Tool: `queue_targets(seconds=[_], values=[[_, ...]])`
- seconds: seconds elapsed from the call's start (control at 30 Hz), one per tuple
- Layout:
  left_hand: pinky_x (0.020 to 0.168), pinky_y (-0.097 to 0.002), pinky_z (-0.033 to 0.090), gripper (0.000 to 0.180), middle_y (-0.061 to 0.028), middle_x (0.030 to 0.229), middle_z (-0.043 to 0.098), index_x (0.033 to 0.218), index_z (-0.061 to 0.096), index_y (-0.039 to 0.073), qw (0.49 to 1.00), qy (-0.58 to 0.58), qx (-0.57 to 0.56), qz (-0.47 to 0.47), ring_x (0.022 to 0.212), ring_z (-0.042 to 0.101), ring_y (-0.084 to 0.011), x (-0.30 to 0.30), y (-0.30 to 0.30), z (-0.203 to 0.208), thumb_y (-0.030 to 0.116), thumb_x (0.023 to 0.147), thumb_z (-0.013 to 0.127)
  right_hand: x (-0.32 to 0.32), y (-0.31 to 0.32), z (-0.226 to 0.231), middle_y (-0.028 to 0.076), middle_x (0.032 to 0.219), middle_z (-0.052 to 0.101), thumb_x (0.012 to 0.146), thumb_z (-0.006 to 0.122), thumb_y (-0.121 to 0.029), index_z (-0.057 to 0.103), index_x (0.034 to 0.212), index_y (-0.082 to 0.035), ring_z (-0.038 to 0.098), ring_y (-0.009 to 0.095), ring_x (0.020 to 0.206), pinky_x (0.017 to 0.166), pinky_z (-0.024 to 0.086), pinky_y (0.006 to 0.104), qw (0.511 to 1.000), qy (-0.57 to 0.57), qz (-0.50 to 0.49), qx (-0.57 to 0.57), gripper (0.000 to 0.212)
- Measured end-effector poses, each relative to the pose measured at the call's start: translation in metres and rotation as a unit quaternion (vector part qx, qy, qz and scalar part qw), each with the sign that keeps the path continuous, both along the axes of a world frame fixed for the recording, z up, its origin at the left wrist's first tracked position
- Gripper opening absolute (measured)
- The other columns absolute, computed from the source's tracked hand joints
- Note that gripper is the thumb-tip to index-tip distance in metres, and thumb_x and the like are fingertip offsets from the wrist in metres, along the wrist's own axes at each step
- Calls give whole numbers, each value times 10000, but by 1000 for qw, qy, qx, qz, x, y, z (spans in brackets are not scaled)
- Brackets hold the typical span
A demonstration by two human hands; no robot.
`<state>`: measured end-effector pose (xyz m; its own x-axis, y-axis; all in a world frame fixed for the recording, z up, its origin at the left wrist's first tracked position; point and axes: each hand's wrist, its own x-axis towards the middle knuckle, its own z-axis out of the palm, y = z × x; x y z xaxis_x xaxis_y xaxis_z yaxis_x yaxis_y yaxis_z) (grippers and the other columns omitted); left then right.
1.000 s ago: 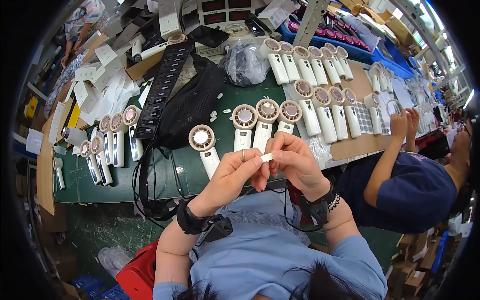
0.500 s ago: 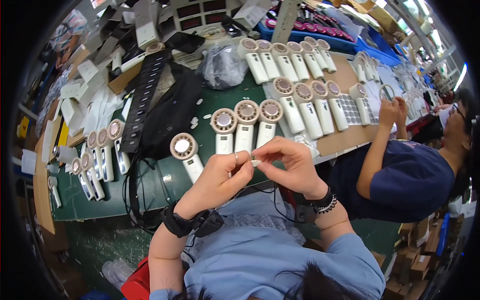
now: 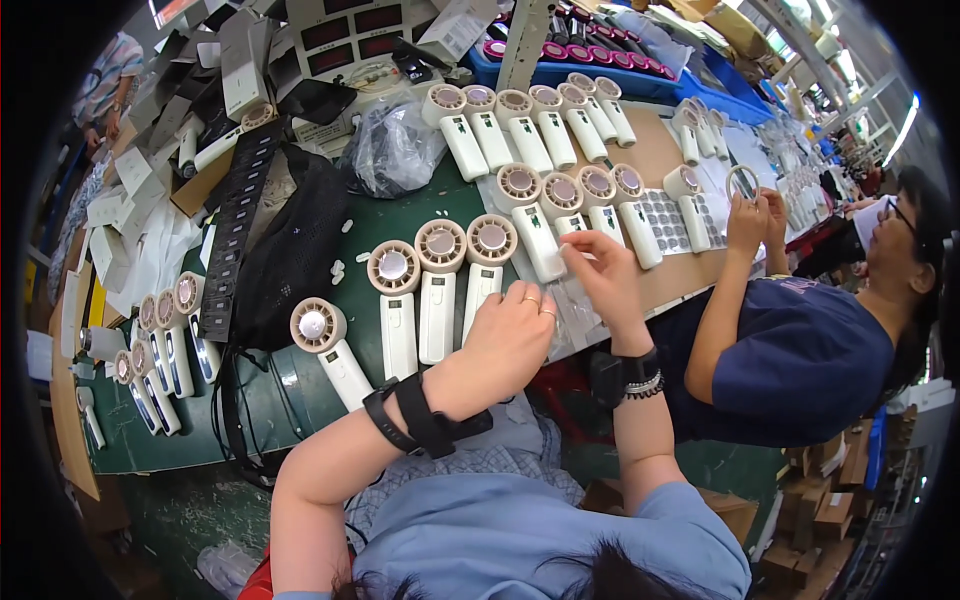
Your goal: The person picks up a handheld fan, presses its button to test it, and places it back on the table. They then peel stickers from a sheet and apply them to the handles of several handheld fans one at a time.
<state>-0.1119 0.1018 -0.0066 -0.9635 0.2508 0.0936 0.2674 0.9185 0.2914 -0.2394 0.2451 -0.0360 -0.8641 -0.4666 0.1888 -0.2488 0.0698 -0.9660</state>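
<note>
My left hand (image 3: 505,340) is closed, its curled fingers turned down beside the near row of white handheld fans; whatever it holds is hidden. My right hand (image 3: 607,275) is raised further right, fingertips pinched together at the lower end of a white handheld fan (image 3: 538,242). Anything in that pinch is too small to name. Left of my left hand lie more handheld fans, one with its round beige head tilted left (image 3: 345,372), another standing straighter (image 3: 398,335), and a third beside it (image 3: 437,315). Small white plastic pieces (image 3: 337,271) lie on the green table.
Two rows of fans lie at the back right on brown board (image 3: 680,285). A black mesh bag (image 3: 290,250) and a clear plastic bag (image 3: 392,150) lie left of centre. More fans (image 3: 170,345) are at far left. A co-worker in navy (image 3: 790,360) sits at right, holding a ring-shaped part.
My hands were together over a small white piece; now they have parted. The right hand has gone up and right to the back fans; the left has turned over, fingers downward. The view has shifted.
</note>
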Motion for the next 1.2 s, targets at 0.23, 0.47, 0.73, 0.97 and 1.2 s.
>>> queue_targets(seconds=[0.23,0.47,0.73,0.97,1.2], values=[[1074,-442,345,597,-240,1303,533,1304,493,-69,984,130,-106,65,1246,490,-330,-16,-6,-39,169,780,652,7,-18,-28,72,959,686,893,634,-23,664,1012,28,642,112,871,773,533,259,1000,-11,-16,-8,133],[1105,-489,300,682,-244,1360,491,1363,445,-58,981,107,-116,109,1299,445,-340,-24,-20,-42,194,771,671,9,-14,-20,121,1067,670,899,631,2,654,1056,28,632,99,941,836,510,236,999,-15,26,22,161],[1079,-463,351,698,-255,1442,398,1373,435,-67,992,92,-88,23,1357,371,-377,-27,-10,-38,194,769,668,-37,-27,12,98,1001,699,881,656,-3,687,1019,36,654,101,916,793,533,238,995,1,53,86,146],[1076,-427,369,672,-265,1491,330,1385,422,-80,988,64,-136,36,1403,308,-386,-18,1,-43,172,793,617,-48,-41,5,88,934,715,857,686,7,693,998,49,671,98,838,753,550,219,993,-27,71,93,147],[1080,-439,366,671,-268,1510,298,1383,424,-83,995,31,-96,28,1416,291,-378,-14,-2,-34,163,787,607,-54,-44,-2,103,928,716,853,694,2,694,980,51,675,96,823,736,562,219,993,-54,71,79,136]])
